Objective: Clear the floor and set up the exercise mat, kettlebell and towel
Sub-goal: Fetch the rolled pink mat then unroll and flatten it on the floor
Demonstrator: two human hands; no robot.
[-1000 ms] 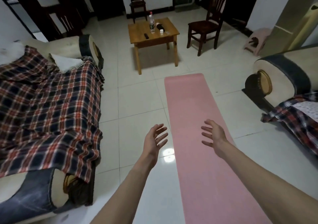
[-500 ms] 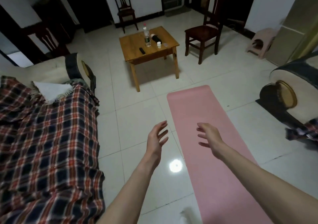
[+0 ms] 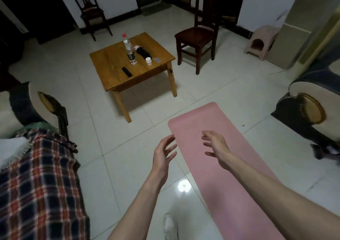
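Pink mat [image 3: 220, 166] beneath spread fingers [image 3: 207, 137]

Head-worn view, downward over floor [image 3: 128, 147]

The exercise mat [image 3: 217, 147] is plain pink, and it lies on a floor [image 3: 128, 147] of shiny pale white tiles with thin grey lines between them. The blanket [image 3: 40, 188] has a checked pattern of dark blue, red and white squares, and a white towel [image 3: 12, 148] with a fringed edge lies on it. The tabletop [image 3: 117, 63] is honey-brown wood, the bottle [image 3: 129, 50] on it is clear with a red cap, the remote [image 3: 127, 71] is black, the chair [image 3: 197, 37] is dark brown, and the stool [image 3: 261, 41] is pale pink.
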